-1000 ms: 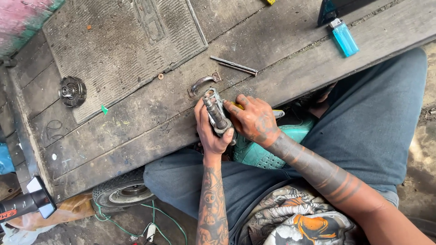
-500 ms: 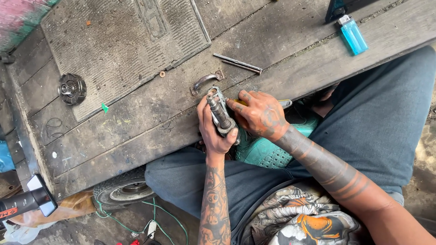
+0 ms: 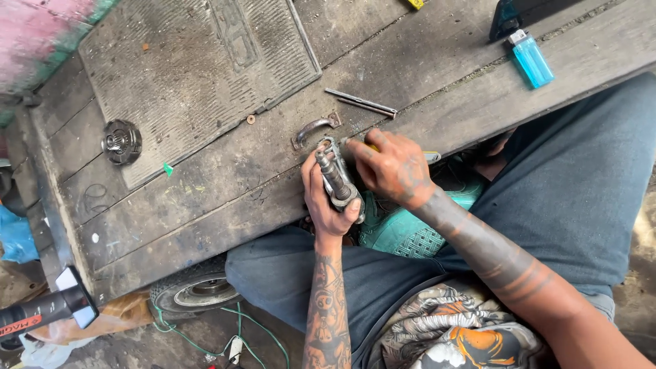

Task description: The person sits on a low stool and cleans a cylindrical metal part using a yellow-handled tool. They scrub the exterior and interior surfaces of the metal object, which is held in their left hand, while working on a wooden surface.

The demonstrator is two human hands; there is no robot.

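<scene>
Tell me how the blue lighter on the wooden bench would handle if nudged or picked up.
The blue lighter looks like translucent plastic, so probably light. It lies flat on the rough wooden bench, so it would likely slide, not roll. Its smooth sides may be a little slippery.

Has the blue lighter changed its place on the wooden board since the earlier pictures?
No. The blue lighter lies at the same spot beside the dark box on the wooden board; only the camera view has shifted.

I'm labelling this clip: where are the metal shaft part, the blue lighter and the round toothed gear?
grey metal shaft part (image 3: 336,179), head view, mid-shaft
blue plastic lighter (image 3: 532,60), head view, body
round dark toothed gear (image 3: 121,141), head view, centre
</scene>
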